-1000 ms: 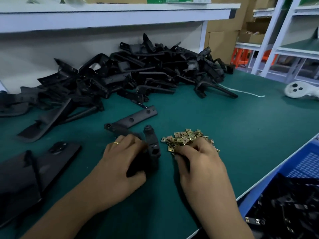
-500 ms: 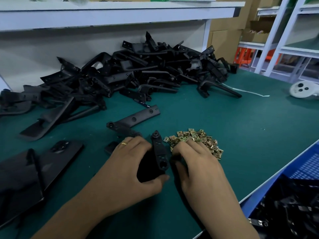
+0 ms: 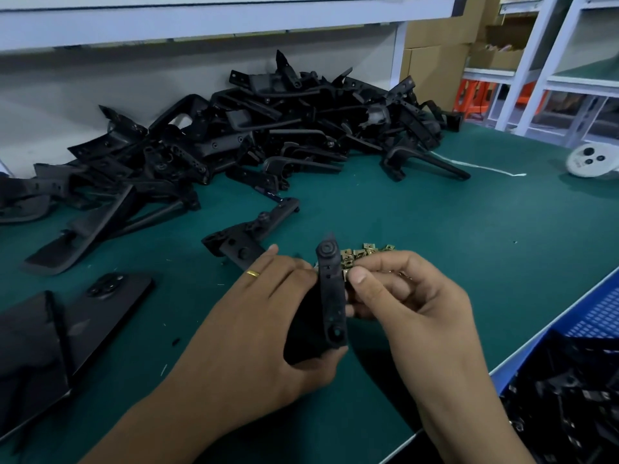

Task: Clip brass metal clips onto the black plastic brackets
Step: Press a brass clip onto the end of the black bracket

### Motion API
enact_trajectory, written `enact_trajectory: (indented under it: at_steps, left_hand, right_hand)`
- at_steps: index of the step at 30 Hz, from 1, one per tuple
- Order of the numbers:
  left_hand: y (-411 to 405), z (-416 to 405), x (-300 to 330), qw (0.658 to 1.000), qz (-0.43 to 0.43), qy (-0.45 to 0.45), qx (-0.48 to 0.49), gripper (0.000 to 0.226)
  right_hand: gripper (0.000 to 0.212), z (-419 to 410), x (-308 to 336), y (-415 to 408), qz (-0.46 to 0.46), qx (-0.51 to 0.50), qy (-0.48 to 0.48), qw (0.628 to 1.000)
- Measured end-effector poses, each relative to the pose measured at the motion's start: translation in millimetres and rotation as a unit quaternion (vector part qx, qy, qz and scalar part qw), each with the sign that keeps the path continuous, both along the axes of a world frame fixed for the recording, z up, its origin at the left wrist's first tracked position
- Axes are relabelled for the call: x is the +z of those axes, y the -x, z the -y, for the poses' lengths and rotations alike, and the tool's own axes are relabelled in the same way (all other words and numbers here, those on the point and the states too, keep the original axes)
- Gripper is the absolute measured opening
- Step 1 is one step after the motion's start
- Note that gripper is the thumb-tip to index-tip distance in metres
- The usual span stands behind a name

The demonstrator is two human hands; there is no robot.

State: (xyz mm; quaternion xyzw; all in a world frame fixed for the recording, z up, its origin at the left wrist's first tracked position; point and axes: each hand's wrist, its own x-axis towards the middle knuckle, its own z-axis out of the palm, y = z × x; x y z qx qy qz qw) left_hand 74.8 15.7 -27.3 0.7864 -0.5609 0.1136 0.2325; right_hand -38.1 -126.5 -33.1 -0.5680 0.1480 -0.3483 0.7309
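Green matting is covering the desk (image 3: 435, 249) on which both hands are working. Nearest the viewer, the left hand (image 3: 268, 316) is gripping a black plastic bracket (image 3: 330, 296) — held upright, fingers curled round it. Just beside it, the right hand (image 3: 402, 303) is pinching a brass clip (image 3: 346, 264) against the bracket's edge. Behind the hands, loose brass clips (image 3: 365, 252) are lying in a small heap. Farther back, a pile of brackets (image 3: 268, 135) is resting below a white shelf (image 3: 201, 18).

Bare forearms; left hand (image 3: 268, 316) wears gold ring (image 3: 252, 273).
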Motion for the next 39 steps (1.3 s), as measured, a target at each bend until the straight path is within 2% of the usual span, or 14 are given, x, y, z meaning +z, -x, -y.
enact_trajectory:
  at_steps: [5,22,35,39]
  left_hand:
    - [0.1,2.2,3.5,0.999,0.046,-0.002,0.021,0.059]
    - [2.5,1.2,4.5,0.997,0.056,-0.037,0.038,0.06]
    - [4.8,4.1,-1.4,0.992,0.111,-0.047,0.043,0.059]
    - [2.4,1.5,-2.5,0.99,0.11,-0.038,0.073,0.055]
  right_hand:
    - [0.007,2.2,1.7,0.6,0.013,0.018,-0.03,0.999]
    - [0.007,0.3,0.3,0.8,0.017,-0.006,-0.021,1.0]
    - [0.003,-1.0,-4.5,1.7,-0.02,-0.023,0.065,0.997]
    - [0.017,-0.6,-4.6,3.0,-0.019,0.048,0.105,0.993]
